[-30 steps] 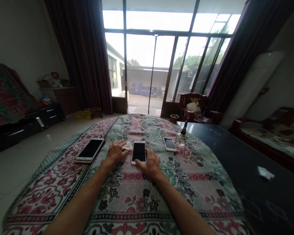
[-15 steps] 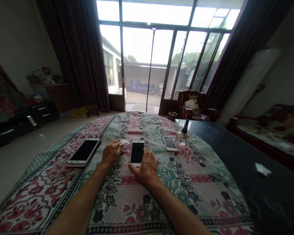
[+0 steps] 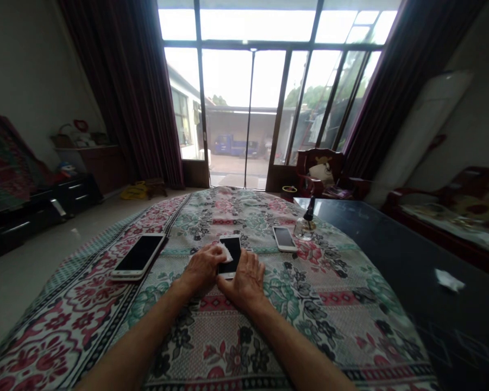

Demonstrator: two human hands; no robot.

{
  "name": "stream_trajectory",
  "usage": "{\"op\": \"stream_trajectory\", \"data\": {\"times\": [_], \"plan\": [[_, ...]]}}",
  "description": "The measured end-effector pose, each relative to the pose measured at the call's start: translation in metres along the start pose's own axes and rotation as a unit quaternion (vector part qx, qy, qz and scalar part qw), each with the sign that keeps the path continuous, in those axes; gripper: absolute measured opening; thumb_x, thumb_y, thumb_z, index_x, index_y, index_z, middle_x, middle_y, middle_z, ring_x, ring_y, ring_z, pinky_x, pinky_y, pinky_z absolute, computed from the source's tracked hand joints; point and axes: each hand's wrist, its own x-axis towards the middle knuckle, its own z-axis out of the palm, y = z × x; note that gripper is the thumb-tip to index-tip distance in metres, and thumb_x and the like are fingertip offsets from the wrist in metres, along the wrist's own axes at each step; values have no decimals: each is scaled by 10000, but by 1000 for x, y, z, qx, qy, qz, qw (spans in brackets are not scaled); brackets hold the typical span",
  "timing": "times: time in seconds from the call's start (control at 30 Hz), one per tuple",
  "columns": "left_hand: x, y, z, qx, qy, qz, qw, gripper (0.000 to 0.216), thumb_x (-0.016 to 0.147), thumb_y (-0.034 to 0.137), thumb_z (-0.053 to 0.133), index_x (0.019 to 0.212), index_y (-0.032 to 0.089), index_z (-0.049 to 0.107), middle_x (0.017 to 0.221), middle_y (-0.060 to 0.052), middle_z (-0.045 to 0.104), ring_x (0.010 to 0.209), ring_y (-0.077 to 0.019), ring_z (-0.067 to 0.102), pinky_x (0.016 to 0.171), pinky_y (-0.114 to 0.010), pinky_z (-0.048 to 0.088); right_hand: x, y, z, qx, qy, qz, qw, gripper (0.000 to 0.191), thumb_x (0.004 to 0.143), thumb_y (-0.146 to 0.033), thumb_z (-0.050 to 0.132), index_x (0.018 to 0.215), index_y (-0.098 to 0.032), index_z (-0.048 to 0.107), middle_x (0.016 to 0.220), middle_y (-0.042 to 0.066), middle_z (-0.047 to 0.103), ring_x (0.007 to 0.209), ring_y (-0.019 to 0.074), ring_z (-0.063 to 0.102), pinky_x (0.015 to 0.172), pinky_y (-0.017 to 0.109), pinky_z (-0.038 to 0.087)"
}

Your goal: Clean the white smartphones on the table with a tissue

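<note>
A white smartphone with a dark screen [image 3: 233, 248] lies flat on the flowered tablecloth [image 3: 236, 331] in front of me. My left hand [image 3: 204, 265] pinches a small white tissue [image 3: 225, 252] and presses it on the upper left of that screen. Along the phone's right and lower edges my right hand [image 3: 246, 276] grips it, thumb at the bottom and fingers at the side. A larger white smartphone [image 3: 140, 254] lies to the left, seemingly on something pale. To the right are a smaller white smartphone [image 3: 284, 239] and a clear spray bottle with a black top [image 3: 306, 225].
A dark glossy table [image 3: 383, 260] adjoins on the right, with a crumpled white tissue [image 3: 449, 280] on it. Beyond stand a wooden armchair [image 3: 320, 165] and tall glass doors [image 3: 238, 114] between dark curtains. A low black cabinet [image 3: 79, 187] is at the left.
My left hand has moved right with the tissue, from beside the phone onto its screen. My right hand stays at the phone's edge.
</note>
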Motion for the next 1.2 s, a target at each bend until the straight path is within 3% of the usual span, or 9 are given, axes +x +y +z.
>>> {"op": "stream_trajectory", "data": {"times": [0.17,0.27,0.4,0.63,0.8,0.93,1.07,1.2], "plan": [[-3,-2,-6,-8,3,74,997,268,889,181,453,973,242,700,1122,-48,643,1036,-220,556,972,-363,430,1,3,3,-30,-28,14,999,858,687,-516,617,1351,-14,409,1432,276,349,1361,435,223,1080,606,133],[-3,-6,1,-40,39,91,994,301,952,259,408,944,237,708,1107,-40,658,1020,-192,577,972,-354,429,1,6,3,-43,-30,15,999,878,689,-562,605,1348,-11,421,1484,270,281,1391,432,164,1082,611,116],[5,-15,13,-81,77,72,991,265,927,231,476,835,219,724,1024,-34,688,968,-174,610,945,-327,438,-1,5,0,-44,-23,17,999,893,670,-601,619,1336,-35,433,1458,264,332,1370,412,236,1079,596,155],[40,-40,19,-113,54,86,988,192,869,189,550,782,222,719,981,-10,708,930,-162,630,914,-317,435,-1,1,-5,-36,-12,17,999,851,640,-603,662,1282,-75,481,1413,250,403,1328,400,319,1081,579,180],[67,-49,22,-117,50,23,992,143,832,175,579,801,220,711,943,-7,706,921,-158,623,900,-285,444,1,4,-8,-38,8,18,999,807,604,-595,701,1208,-87,536,1407,246,405,1325,422,320,1061,547,259],[72,-50,27,-108,75,-19,991,140,836,198,583,832,223,720,951,-17,703,907,-167,617,879,-281,452,1,7,-11,-33,12,9,999,782,609,-592,698,1187,-87,548,1361,235,458,1289,405,375,1054,523,290],[68,-48,29,-85,81,4,993,170,845,196,574,793,221,734,990,-25,701,954,-184,606,905,-304,438,1,7,-11,-32,9,0,999,795,618,-587,689,1205,-74,534,1338,231,484,1276,392,394,1055,523,288],[66,-42,22,-95,33,60,993,183,842,174,572,759,219,728,918,-11,696,872,-154,614,864,-283,443,5,5,-7,-29,13,-4,999,811,613,-604,686,1206,-73,531,1325,237,492,1261,388,411,1063,526,286]]}}
